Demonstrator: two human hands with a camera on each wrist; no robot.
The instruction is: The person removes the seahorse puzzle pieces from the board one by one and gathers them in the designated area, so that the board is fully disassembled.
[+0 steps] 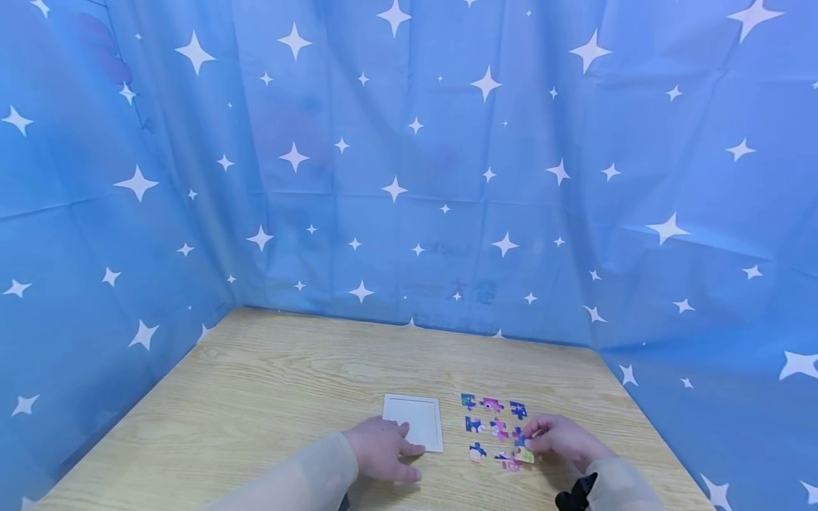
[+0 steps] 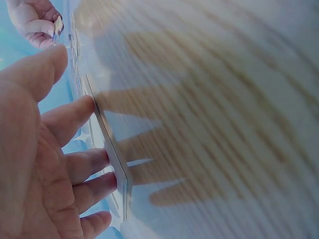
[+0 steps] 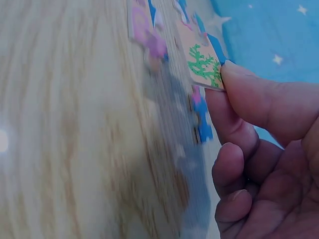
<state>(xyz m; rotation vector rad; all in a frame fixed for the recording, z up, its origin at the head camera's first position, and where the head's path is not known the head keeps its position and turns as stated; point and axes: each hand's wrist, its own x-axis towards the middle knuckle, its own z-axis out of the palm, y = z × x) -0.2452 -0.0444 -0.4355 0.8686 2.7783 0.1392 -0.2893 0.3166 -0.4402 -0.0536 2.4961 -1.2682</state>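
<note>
My right hand [image 1: 565,438] pinches a puzzle piece [image 3: 203,63] between thumb and forefinger. That piece is cream with a green coral pattern and a blue edge, tilted up off the table in the right wrist view. A pink and blue piece [image 3: 202,119] lies just beyond the fingers. My left hand [image 1: 383,448] rests with spread fingers at the near left part of a square white puzzle tray [image 1: 422,420]. Its fingertips touch the tray's edge [image 2: 110,142] in the left wrist view, while the thumb stays apart from it.
Several loose puzzle pieces lie in rough rows right of the tray, among them a pink one with an eye [image 1: 491,404] and a blue one [image 1: 518,409]. The wooden table [image 1: 307,369] ends at a blue star-patterned curtain [image 1: 396,234] behind and at both sides.
</note>
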